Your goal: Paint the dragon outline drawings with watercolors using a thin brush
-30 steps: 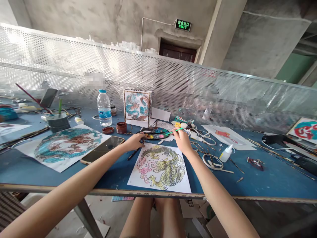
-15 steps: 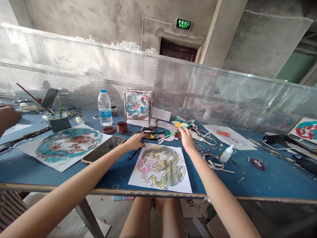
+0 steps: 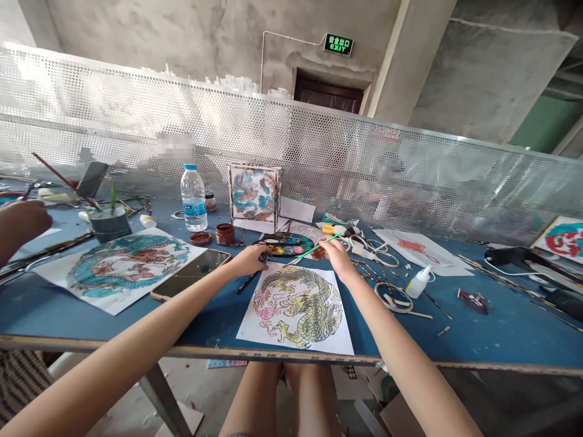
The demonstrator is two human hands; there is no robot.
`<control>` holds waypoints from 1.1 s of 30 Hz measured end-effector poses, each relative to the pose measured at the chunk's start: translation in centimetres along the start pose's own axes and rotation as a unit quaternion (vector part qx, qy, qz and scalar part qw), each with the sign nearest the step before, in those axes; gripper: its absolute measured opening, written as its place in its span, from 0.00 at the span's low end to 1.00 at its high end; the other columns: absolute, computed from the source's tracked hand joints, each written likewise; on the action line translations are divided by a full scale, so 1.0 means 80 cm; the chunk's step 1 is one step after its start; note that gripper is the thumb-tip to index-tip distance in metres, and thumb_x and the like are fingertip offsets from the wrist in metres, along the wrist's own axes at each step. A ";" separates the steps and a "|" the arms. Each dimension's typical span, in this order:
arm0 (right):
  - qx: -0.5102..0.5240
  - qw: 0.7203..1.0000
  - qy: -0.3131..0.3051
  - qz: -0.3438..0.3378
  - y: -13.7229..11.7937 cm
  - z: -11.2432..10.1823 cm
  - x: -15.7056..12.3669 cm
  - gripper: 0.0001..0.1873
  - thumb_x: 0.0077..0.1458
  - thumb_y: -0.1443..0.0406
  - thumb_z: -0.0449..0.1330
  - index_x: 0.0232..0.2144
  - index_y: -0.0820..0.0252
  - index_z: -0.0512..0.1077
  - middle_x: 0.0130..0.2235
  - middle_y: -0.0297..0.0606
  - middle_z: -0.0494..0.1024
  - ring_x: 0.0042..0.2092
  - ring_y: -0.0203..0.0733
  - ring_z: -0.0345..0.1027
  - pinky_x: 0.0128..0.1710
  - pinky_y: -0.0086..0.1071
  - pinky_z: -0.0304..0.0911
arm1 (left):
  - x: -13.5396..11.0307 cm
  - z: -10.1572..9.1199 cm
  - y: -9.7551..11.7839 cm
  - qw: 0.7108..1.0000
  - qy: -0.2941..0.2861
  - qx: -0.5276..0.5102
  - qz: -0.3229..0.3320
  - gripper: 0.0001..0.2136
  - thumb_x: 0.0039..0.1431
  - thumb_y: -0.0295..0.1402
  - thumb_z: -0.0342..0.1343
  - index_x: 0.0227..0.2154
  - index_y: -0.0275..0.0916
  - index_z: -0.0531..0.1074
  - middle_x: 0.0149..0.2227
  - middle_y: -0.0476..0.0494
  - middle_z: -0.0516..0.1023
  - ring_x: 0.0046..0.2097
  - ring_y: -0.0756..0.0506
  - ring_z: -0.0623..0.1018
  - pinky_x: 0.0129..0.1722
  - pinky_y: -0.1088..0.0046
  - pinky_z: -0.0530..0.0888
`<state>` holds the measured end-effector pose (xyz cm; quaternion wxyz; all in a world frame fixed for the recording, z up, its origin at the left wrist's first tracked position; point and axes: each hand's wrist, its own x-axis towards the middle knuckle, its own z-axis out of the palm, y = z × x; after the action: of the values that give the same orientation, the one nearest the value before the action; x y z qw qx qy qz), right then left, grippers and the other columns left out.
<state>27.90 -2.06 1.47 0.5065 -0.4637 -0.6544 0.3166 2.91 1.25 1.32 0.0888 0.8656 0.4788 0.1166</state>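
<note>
One green brush (image 3: 306, 254) is pinched in the right hand (image 3: 334, 252); long axis slants left and nearward, tip by dragon sheet (image 3: 314, 309)'s far edge; left hand (image 3: 249, 260) at palette (image 3: 281, 255), grip unclear.

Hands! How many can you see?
3: the left hand by the paint palette, the right hand holding a green brush, another person's hand at the left edge. Others may be hidden behind the mesh.

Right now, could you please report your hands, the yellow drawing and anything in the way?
Right hand gripping brush. Left hand at palette. Yellow drawing flat, brush tip by far edge. Phone left of it, clear.
</note>
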 end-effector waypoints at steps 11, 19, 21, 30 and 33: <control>0.111 0.990 -0.074 0.041 -0.008 0.014 -0.008 0.04 0.52 0.64 0.49 0.27 0.56 0.61 0.24 0.34 0.75 0.28 0.41 0.71 0.33 0.36 0.68 | -0.002 -0.003 0.006 1.000 -0.003 -0.007 -0.012 0.18 0.45 0.33 0.56 0.43 0.37 0.70 0.47 0.40 0.72 0.48 0.40 0.71 0.45 0.69 0.68; 0.088 0.991 -0.087 0.042 -0.013 0.017 -0.012 0.05 0.53 0.64 0.51 0.26 0.56 0.62 0.25 0.35 0.76 0.29 0.41 0.72 0.34 0.36 0.68 | -0.002 -0.003 0.005 1.000 -0.005 -0.019 -0.010 0.18 0.45 0.33 0.56 0.42 0.38 0.70 0.45 0.41 0.73 0.46 0.40 0.72 0.44 0.69 0.69; 0.088 0.991 -0.087 0.045 -0.011 0.017 -0.010 0.05 0.53 0.64 0.51 0.26 0.56 0.61 0.24 0.34 0.76 0.29 0.40 0.72 0.34 0.36 0.68 | -0.002 -0.003 0.005 1.000 -0.004 -0.015 -0.008 0.18 0.45 0.33 0.56 0.42 0.37 0.70 0.45 0.40 0.73 0.46 0.40 0.72 0.43 0.69 0.69; 0.081 0.992 -0.077 0.053 -0.001 0.010 -0.003 0.04 0.51 0.66 0.51 0.25 0.57 0.62 0.22 0.33 0.74 0.27 0.40 0.71 0.32 0.36 0.68 | -0.002 -0.003 0.005 1.000 -0.005 0.004 -0.011 0.18 0.46 0.33 0.55 0.42 0.38 0.69 0.46 0.40 0.73 0.47 0.41 0.72 0.42 0.72 0.69; 0.091 0.991 -0.077 0.065 0.002 0.009 0.000 0.03 0.50 0.67 0.51 0.25 0.57 0.63 0.21 0.32 0.74 0.25 0.41 0.71 0.31 0.36 0.67 | -0.002 -0.003 0.005 1.000 -0.005 0.007 -0.012 0.18 0.46 0.33 0.55 0.43 0.37 0.69 0.46 0.39 0.72 0.47 0.40 0.72 0.42 0.71 0.69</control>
<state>27.29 -2.00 1.12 0.4737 -0.4312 -0.6283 0.4415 3.07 0.93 1.60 0.0867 0.8610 0.4895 0.1075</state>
